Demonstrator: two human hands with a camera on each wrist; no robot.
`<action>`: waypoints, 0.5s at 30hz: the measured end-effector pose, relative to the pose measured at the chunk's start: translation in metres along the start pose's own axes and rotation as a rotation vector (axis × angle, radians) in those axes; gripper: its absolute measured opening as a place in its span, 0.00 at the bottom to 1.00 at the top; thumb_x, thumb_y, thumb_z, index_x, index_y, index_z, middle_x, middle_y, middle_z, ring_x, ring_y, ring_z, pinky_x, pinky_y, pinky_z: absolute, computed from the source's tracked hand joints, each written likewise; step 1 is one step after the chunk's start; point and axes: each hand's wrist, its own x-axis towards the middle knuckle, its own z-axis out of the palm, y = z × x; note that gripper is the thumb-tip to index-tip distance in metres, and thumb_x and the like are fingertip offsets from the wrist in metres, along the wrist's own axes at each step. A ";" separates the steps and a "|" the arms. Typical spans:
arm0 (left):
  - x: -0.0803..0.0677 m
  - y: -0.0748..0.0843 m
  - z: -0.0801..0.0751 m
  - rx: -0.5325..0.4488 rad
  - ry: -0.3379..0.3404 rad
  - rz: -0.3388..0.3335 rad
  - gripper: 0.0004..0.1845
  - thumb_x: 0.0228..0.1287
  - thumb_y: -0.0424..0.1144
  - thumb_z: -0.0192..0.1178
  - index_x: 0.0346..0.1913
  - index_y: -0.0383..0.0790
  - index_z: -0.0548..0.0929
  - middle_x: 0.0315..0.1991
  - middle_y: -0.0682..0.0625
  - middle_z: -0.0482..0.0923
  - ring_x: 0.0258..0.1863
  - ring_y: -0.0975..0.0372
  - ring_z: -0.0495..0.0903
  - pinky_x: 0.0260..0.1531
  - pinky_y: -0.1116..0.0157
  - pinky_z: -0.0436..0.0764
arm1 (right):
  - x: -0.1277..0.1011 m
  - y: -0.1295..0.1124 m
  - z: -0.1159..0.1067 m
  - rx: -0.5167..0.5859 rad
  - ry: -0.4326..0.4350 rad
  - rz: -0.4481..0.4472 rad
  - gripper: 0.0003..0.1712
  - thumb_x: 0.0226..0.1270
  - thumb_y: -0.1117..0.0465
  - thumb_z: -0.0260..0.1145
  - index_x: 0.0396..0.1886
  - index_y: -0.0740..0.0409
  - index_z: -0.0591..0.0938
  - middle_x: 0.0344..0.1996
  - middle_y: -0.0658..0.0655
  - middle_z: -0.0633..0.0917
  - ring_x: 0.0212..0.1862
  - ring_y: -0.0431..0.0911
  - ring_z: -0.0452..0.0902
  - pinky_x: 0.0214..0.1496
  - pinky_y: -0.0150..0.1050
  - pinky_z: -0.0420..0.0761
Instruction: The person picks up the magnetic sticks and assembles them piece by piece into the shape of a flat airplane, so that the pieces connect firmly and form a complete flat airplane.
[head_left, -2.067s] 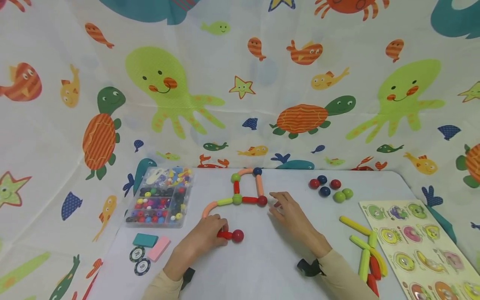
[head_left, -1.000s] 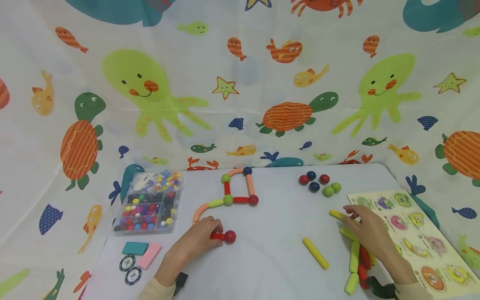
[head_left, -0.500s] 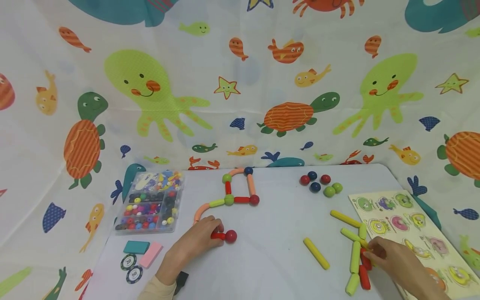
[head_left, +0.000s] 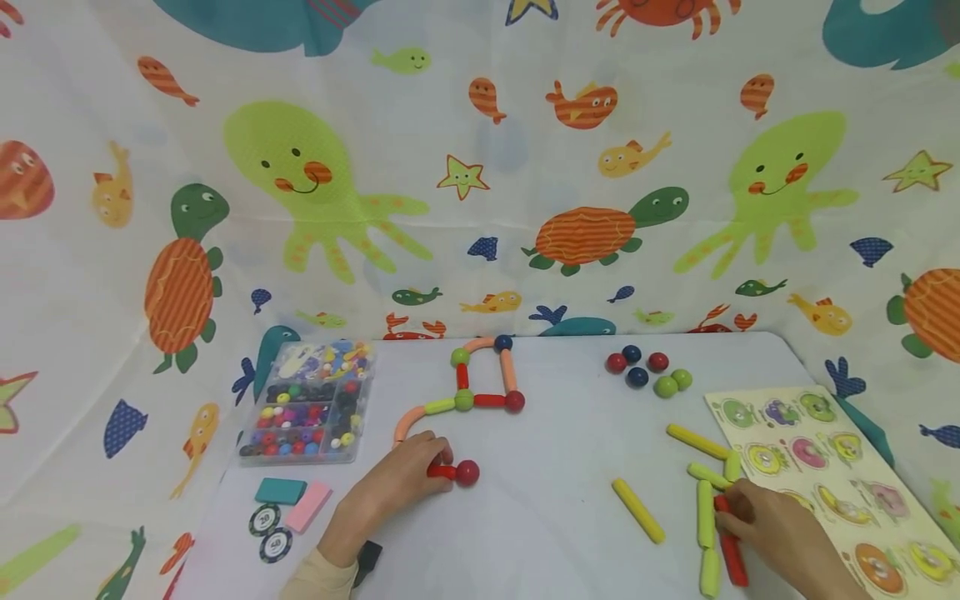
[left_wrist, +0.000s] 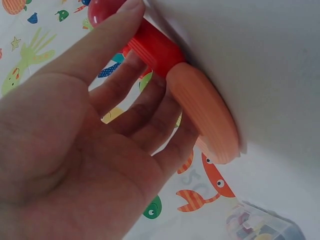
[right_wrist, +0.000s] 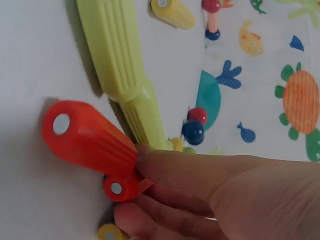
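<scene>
While left hand (head_left: 397, 483) grips short red rod (head_left: 441, 472), right hand (head_left: 780, 533) pinches red stick (head_left: 729, 554).

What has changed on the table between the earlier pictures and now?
The right hand moved away from the stick-and-ball figure to the pile of sticks at the right and now holds a red stick. One yellow stick now lies apart from the pile. The left hand stays on the red stick with a ball.
</scene>
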 end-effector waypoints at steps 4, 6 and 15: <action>0.000 0.000 0.001 -0.001 -0.002 0.005 0.14 0.57 0.41 0.76 0.43 0.45 0.83 0.34 0.56 0.73 0.39 0.63 0.72 0.38 0.68 0.79 | 0.003 -0.011 -0.005 -0.001 0.070 -0.010 0.21 0.63 0.49 0.74 0.46 0.60 0.83 0.29 0.47 0.83 0.31 0.43 0.74 0.37 0.43 0.78; 0.000 0.000 0.001 -0.001 -0.001 0.005 0.14 0.57 0.41 0.76 0.43 0.46 0.83 0.34 0.57 0.74 0.40 0.63 0.72 0.38 0.68 0.79 | 0.004 -0.019 -0.009 -0.003 0.114 -0.024 0.21 0.63 0.50 0.74 0.47 0.60 0.83 0.30 0.48 0.84 0.32 0.43 0.75 0.36 0.43 0.78; 0.003 0.002 0.002 -0.024 -0.017 0.013 0.19 0.56 0.43 0.76 0.48 0.46 0.83 0.38 0.56 0.76 0.41 0.63 0.73 0.37 0.69 0.79 | 0.014 -0.083 -0.005 0.161 0.158 -0.142 0.21 0.63 0.53 0.75 0.52 0.57 0.82 0.34 0.49 0.84 0.36 0.42 0.76 0.38 0.35 0.78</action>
